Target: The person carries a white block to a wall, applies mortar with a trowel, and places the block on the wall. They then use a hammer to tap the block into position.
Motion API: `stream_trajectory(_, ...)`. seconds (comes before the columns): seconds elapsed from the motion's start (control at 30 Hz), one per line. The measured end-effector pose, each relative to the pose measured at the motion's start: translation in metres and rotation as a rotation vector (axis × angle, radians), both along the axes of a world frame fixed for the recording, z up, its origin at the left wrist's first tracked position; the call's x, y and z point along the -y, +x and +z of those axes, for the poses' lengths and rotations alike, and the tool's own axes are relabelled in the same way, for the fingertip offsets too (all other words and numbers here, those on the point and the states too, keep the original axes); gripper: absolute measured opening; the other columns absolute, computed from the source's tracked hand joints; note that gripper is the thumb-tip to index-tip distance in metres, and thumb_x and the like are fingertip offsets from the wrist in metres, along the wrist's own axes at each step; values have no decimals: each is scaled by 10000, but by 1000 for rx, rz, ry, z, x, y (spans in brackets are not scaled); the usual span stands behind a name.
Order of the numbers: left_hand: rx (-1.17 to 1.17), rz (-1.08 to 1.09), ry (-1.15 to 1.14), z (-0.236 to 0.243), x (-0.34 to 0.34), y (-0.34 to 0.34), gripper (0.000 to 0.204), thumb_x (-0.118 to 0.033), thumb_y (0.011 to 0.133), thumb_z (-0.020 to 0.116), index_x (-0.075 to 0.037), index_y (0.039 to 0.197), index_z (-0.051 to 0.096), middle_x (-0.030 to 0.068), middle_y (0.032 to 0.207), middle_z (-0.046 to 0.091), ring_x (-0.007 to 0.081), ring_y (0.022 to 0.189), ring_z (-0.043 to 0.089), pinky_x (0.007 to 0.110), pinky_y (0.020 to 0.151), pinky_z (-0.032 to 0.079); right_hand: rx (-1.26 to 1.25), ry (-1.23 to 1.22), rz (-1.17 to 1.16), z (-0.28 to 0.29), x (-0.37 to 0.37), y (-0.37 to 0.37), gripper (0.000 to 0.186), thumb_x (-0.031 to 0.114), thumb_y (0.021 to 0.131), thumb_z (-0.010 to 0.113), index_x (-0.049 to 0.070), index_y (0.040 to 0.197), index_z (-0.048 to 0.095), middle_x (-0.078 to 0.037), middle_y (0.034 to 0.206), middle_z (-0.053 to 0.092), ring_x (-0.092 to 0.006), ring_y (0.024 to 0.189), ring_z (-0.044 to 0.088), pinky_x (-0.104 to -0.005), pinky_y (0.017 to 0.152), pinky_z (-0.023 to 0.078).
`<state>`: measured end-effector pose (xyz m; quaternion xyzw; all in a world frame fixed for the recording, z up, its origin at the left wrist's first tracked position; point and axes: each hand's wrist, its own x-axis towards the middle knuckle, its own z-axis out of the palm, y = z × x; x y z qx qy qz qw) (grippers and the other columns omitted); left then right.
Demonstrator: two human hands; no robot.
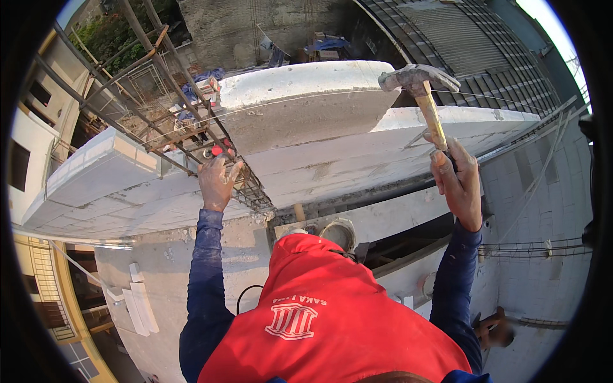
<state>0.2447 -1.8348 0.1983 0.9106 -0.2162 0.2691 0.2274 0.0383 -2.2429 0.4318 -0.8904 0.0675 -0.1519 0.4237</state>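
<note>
My right hand (461,182) is wrapped round the lower end of a claw hammer (430,113). The hammer is raised, its worn metal head at the top and its pale handle running down into my fingers. My left hand (218,183) is at the upright rebar cage (252,191) that stands in a gap of the pale block wall (332,159). Its fingers are bent and the thumb sticks out apart from them; no held object shows. Between my hands, a large white-topped block (306,78) forms the raised part of the wall. Something small and red (220,148) shows beside the cage.
A thin string (281,108) runs along the wall. Bamboo and metal poles (137,29) rise at the upper left. A round bucket (338,233) stands close before me, by a long dark opening (408,246). Loose white blocks (142,306) lie at left; another person (493,329) is low at right.
</note>
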Motion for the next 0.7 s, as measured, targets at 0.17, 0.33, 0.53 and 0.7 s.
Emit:
stream_trajectory(0.17, -16, -67, -26, 2, 1, 0, 391, -405, 895, 702, -23, 914, 620, 144, 805, 612, 348, 826, 582, 446, 818, 381, 75, -180, -59, 22, 12, 23, 394, 308, 1026, 564, -19, 1239, 618, -27, 609, 482, -93, 517, 442, -284, 487, 365)
stream_trajectory(0.33, -91, 27, 56, -1, 4, 5, 416, -430, 908, 673, -25, 999, 650, 150, 869, 646, 344, 905, 607, 473, 872, 388, -55, -392, -60, 13, 21, 37, 367, 263, 1022, 570, -69, 1174, 610, -121, 567, 476, -173, 463, 427, -350, 460, 322)
stream_trajectory(0.53, -130, -3, 90, -4, 1, 11, 431, -433, 881, 706, -34, 1039, 664, 136, 881, 656, 345, 932, 611, 458, 881, 398, -90, -419, -47, 2, 24, 42, 429, 316, 1030, 562, -68, 1217, 606, -93, 540, 467, -146, 444, 433, -337, 452, 332)
stream_trajectory(0.7, -61, -44, 19, 2, 5, 11, 428, -437, 858, 730, -46, 1019, 663, 130, 830, 611, 352, 884, 597, 472, 865, 397, -100, -313, -20, 0, 26, 42, 524, 423, 1042, 517, -51, 1245, 609, -59, 568, 465, -123, 484, 444, -312, 464, 347)
